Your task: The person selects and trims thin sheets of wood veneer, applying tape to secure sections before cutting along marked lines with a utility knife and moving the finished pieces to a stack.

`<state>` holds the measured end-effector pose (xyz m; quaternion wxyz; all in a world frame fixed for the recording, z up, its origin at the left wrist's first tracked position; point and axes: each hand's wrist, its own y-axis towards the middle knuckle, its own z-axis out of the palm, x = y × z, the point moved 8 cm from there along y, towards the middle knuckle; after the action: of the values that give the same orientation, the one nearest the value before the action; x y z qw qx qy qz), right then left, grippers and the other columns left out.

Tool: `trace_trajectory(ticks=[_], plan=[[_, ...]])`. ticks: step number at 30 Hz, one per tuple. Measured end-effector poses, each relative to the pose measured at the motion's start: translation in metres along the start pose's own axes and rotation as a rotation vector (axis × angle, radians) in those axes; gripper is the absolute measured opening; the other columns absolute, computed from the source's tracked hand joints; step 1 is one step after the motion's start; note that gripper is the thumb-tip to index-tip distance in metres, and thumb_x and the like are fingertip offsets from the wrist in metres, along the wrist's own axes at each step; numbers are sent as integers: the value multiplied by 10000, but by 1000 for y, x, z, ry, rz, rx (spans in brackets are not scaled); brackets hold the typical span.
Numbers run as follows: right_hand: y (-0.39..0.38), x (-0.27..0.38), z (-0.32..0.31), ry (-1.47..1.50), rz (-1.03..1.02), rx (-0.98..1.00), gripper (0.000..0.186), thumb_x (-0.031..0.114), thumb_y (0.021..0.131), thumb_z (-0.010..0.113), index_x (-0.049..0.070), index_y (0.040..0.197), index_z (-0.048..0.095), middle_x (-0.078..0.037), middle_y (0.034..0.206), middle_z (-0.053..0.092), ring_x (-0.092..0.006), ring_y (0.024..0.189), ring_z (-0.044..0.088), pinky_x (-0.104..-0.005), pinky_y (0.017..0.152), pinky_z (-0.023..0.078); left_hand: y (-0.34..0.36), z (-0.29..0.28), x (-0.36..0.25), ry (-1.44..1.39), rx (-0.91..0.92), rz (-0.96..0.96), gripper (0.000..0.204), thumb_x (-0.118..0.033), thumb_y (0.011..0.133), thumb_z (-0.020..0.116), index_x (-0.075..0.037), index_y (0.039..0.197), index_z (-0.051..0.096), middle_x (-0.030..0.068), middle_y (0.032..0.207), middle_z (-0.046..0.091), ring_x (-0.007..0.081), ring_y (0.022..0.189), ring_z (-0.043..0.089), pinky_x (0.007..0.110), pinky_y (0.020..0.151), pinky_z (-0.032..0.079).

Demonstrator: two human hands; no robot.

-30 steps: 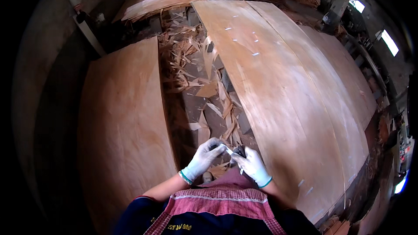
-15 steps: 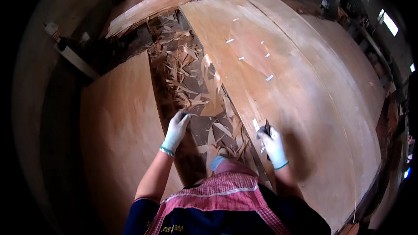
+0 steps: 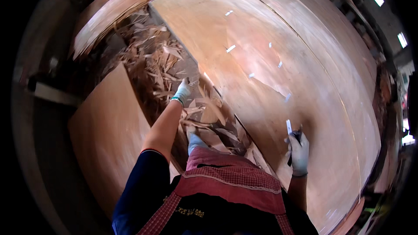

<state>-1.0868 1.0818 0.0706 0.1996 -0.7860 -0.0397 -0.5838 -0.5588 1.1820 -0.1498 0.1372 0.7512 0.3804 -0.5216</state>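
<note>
My left hand (image 3: 183, 90), in a white glove with a green cuff, reaches out over wood scraps beside the large sheet's left edge. Its fingers are curled together; whatever they hold, if anything, is hidden. Above the large wood veneer sheet (image 3: 261, 104) is my right hand (image 3: 299, 154), gloved too and closed round a small dark tool (image 3: 296, 135) whose exact kind I cannot make out. A white tape strip (image 3: 288, 126) sticks up beside the tool's tip. Several short white tape pieces (image 3: 230, 48) lie farther up the sheet, along the outline of a pinkish veneer patch (image 3: 248, 39).
Torn veneer scraps (image 3: 156, 65) litter the floor between the large sheet and a lower wood panel (image 3: 109, 135) at left. A veneer stack (image 3: 122, 8) with ragged edges lies at the far left. A long seam (image 3: 300, 37) crosses the large sheet.
My left arm has stretched forward, taking the left hand farther away over the scraps. My right hand has moved right across the sheet, still with the dark tool. The whole view has shifted.
</note>
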Motion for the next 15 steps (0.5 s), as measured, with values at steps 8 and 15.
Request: trace_trajectory(ticks=[8, 15], plan=[[-3, 35, 123, 15, 125, -173, 173, 182, 937, 596, 21, 874, 602, -2, 715, 592, -59, 577, 459, -229, 531, 361, 87, 66, 47, -143, 639, -118, 321, -200, 844, 715, 19, 1077, 686, 85, 1009, 705, 170, 883, 633, 303, 828, 508], [36, 49, 184, -3, 179, -128, 113, 140, 926, 588, 27, 915, 597, 8, 739, 599, -48, 601, 458, -221, 536, 366, 101, -129, 178, 939, 562, 27, 297, -145, 855, 655, -68, 1142, 653, 127, 1094, 695, 302, 970, 662, 371, 857, 527]])
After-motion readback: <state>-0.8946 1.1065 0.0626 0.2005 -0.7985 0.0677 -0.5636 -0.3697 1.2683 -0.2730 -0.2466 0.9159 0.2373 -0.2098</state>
